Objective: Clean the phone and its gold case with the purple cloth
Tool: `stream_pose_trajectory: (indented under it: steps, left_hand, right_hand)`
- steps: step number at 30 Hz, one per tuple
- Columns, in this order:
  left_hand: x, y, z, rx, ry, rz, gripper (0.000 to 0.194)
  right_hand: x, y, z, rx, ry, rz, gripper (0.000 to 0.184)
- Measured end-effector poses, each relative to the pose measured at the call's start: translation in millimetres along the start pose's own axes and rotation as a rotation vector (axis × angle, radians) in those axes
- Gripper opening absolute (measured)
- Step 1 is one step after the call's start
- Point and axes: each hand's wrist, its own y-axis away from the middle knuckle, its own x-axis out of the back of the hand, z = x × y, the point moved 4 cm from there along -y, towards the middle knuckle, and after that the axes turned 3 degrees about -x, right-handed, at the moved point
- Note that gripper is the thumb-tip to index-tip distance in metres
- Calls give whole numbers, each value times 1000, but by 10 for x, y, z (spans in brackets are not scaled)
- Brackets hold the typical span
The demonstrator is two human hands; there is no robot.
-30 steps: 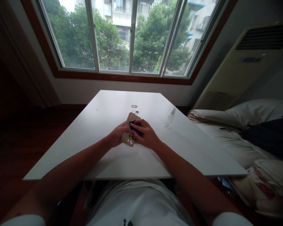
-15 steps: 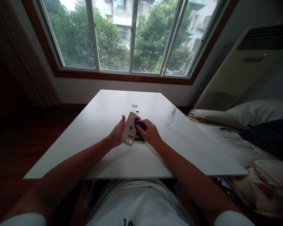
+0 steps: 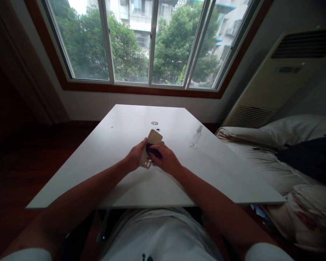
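Observation:
A beige phone case (image 3: 154, 136) with camera cut-outs at its lower end is tilted above the table. My left hand (image 3: 136, 154) is closed around its left edge, thumb along the side. My right hand (image 3: 166, 158) grips a dark purple cloth (image 3: 154, 151), pressed against the middle of the case's back. Under the hands, the dark flat object seen earlier is now almost wholly covered.
The white table (image 3: 103, 186) spans the area before me. A clear spray bottle (image 3: 196, 136) stands at the right. Beyond the case lie a ring-shaped item (image 3: 154, 123) and a small round one (image 3: 158, 130). A bed (image 3: 247, 152) is at the far right.
My right hand has moved the purple cloth left and slightly down, from the right edge of the phone case to its middle. The left hand keeps its hold.

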Motion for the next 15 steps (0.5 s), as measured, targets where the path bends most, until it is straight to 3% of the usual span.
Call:
stream_pose_trajectory:
  steps: [3,6,8,11,15]
  left_hand:
    - [-40,10,-40,12,-37,-59,48]
    - [-54,12,-63,2,-51,-108,48]
    - [-19,2,-66,-3,-63,-60,47]
    - [42,-7,-35,-44,-59,49,44]
    - [20,-2,-20,-10,-37,13,47]
  right_hand:
    - [187,-51,268,-175,79,206,21]
    - [226,-46,368,-252,101,258,23]
    - [155,-22,302,-221,71,208,23]
    - [-39,33,66,-75,0,29,26]
    - [-216,105,-148,97,-6,-191,27]
